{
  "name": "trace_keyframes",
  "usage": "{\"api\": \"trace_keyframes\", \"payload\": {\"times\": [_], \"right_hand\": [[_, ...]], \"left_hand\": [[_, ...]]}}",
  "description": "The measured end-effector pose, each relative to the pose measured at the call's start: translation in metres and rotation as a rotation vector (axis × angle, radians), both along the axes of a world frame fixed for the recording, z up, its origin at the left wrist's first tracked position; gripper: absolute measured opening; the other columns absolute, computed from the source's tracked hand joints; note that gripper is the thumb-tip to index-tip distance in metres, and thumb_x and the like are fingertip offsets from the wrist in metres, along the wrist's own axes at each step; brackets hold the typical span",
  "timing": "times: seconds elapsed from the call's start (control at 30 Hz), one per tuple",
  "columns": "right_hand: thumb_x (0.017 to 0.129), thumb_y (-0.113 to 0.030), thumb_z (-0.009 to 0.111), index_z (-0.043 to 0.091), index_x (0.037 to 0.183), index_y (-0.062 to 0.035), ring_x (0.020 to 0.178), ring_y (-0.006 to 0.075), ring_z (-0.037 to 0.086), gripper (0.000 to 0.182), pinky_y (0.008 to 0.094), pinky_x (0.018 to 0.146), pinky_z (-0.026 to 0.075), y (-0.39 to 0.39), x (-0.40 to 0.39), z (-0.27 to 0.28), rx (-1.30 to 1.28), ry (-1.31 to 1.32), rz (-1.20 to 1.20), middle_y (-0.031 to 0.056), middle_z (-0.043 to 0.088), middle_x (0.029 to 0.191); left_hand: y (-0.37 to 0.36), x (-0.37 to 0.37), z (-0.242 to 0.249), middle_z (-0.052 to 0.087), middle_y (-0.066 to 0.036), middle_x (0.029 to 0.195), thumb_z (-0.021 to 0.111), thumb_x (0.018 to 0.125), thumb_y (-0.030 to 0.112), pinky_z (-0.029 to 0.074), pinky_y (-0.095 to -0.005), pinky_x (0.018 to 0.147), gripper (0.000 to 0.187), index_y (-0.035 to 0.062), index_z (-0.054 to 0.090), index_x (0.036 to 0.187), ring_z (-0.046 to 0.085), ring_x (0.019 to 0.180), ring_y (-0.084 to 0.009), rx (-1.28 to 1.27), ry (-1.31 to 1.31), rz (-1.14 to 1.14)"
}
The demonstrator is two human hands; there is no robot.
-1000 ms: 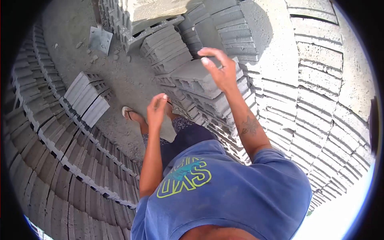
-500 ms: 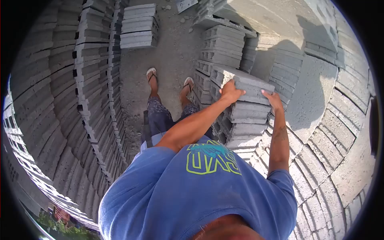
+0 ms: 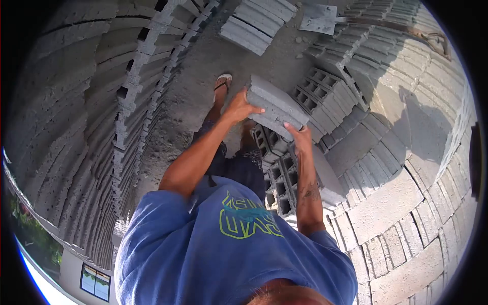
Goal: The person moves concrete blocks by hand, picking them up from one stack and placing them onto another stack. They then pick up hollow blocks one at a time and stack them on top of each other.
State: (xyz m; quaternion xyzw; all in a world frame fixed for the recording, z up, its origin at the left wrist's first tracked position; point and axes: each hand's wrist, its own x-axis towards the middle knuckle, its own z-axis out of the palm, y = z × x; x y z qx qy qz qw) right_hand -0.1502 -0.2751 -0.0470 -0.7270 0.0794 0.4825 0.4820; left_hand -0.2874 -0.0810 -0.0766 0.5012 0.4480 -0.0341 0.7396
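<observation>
A grey concrete block hangs tilted between both hands, in front of my body. My left hand grips its left end, with the thumb on the near face and the fingers around the end. At its right end my right hand is closed on the block, the thumb on top of the near edge. Just below and to the right are stacked hollow blocks, partly hidden by my right forearm.
Tall rows of stacked blocks rise on the left. A few blocks lie on the dirt floor ahead, near a flat grey plate. More block stacks fill the right side. My sandalled foot shows beyond the left forearm.
The block has come up off the stack on the right and moved left, held in both hands. Hollow blocks show beneath it now. The view has turned.
</observation>
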Motion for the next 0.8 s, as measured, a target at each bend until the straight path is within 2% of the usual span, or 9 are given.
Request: {"api": "trace_keyframes", "payload": {"times": [0.17, 0.3, 0.37, 0.43, 0.57, 0.63, 0.67, 0.73, 0.8], "right_hand": [[0.068, -0.011, 0.080, 0.052, 0.111, 0.0085, 0.094, 0.0209, 0.059, 0.055, 0.0300, 0.084, 0.045, 0.105, -0.024, -0.135, 0.074, 0.089, -0.080, 0.0132, 0.061, 0.105], [0.067, -0.012, 0.080, 0.050, 0.114, 0.0070, 0.095, 0.0233, 0.060, 0.058, 0.0315, 0.083, 0.046, 0.164, -0.023, -0.237, 0.041, 0.106, -0.064, 0.0154, 0.060, 0.108], [0.067, -0.013, 0.080, 0.049, 0.114, 0.0068, 0.094, 0.0235, 0.060, 0.060, 0.0315, 0.083, 0.046, 0.193, -0.018, -0.271, 0.063, 0.100, -0.078, 0.0155, 0.060, 0.108], [0.067, -0.017, 0.081, 0.048, 0.117, 0.0064, 0.095, 0.0235, 0.060, 0.064, 0.0314, 0.084, 0.046, 0.202, -0.019, -0.279, 0.099, 0.119, -0.050, 0.0168, 0.059, 0.111], [0.065, -0.021, 0.083, 0.049, 0.115, 0.0112, 0.106, 0.0263, 0.056, 0.069, 0.0318, 0.092, 0.041, 0.173, -0.015, -0.235, 0.140, 0.138, 0.047, 0.0198, 0.057, 0.116], [0.068, -0.030, 0.080, 0.047, 0.119, 0.0103, 0.117, 0.0326, 0.049, 0.072, 0.0351, 0.098, 0.038, 0.128, -0.020, -0.180, -0.218, -0.426, 0.286, 0.0237, 0.050, 0.126], [0.069, -0.033, 0.078, 0.048, 0.119, 0.0071, 0.122, 0.0344, 0.043, 0.071, 0.0373, 0.100, 0.035, 0.109, -0.009, -0.130, -0.175, -0.427, 0.298, 0.0224, 0.048, 0.128], [0.070, -0.033, 0.077, 0.051, 0.120, 0.0005, 0.128, 0.0362, 0.036, 0.065, 0.0410, 0.104, 0.030, 0.059, 0.005, -0.026, -0.154, -0.633, 0.386, 0.0183, 0.047, 0.130], [0.070, -0.028, 0.076, 0.053, 0.118, -0.0044, 0.131, 0.0354, 0.031, 0.058, 0.0449, 0.106, 0.025, -0.003, 0.018, 0.069, -0.281, -0.925, 0.402, 0.0134, 0.048, 0.131]], "left_hand": [[0.106, -0.023, -0.140, 0.057, -0.017, 0.116, 0.082, 0.059, 0.012, 0.041, -0.0328, 0.093, 0.081, -0.0057, 0.042, 0.126, 0.053, 0.109, -0.0258, -0.004, -0.020, -0.003], [0.175, -0.009, -0.222, 0.057, -0.017, 0.117, 0.083, 0.059, 0.016, 0.040, -0.0355, 0.094, 0.078, -0.0041, 0.045, 0.125, 0.053, 0.110, -0.0272, 0.179, 0.165, -0.162], [0.201, -0.003, -0.243, 0.057, -0.017, 0.118, 0.083, 0.059, 0.017, 0.040, -0.0365, 0.094, 0.077, -0.0034, 0.046, 0.124, 0.054, 0.110, -0.0281, 0.279, 0.241, -0.191], [0.217, -0.006, -0.244, 0.057, -0.017, 0.117, 0.084, 0.059, 0.024, 0.040, -0.0376, 0.095, 0.079, -0.0023, 0.047, 0.124, 0.053, 0.111, -0.0286, 0.163, 0.064, -0.175], [0.203, -0.008, -0.218, 0.055, -0.021, 0.118, 0.081, 0.062, 0.033, 0.038, -0.0385, 0.096, 0.081, -0.0009, 0.045, 0.126, 0.050, 0.114, -0.0323, 0.428, 0.241, -0.407], [0.161, -0.023, -0.223, 0.054, -0.021, 0.116, 0.078, 0.065, 0.034, 0.038, -0.0405, 0.095, 0.075, 0.0000, 0.046, 0.124, 0.049, 0.111, -0.0349, 0.909, 0.398, -0.086], [0.136, -0.025, -0.208, 0.054, -0.021, 0.113, 0.074, 0.071, 0.032, 0.039, -0.0428, 0.092, 0.065, 0.0000, 0.048, 0.121, 0.049, 0.108, -0.0351, 1.031, 0.415, 0.069], [0.074, -0.023, -0.160, 0.056, -0.017, 0.108, 0.068, 0.077, 0.025, 0.037, -0.0440, 0.089, 0.049, 0.0029, 0.050, 0.117, 0.050, 0.102, -0.0330, 0.909, 0.338, 0.104], [-0.010, -0.016, -0.116, 0.062, -0.014, 0.097, 0.068, 0.078, 0.025, 0.045, -0.0369, 0.080, 0.037, 0.0044, 0.057, 0.107, 0.059, 0.091, -0.0248, 0.551, 0.063, -0.129]]}}
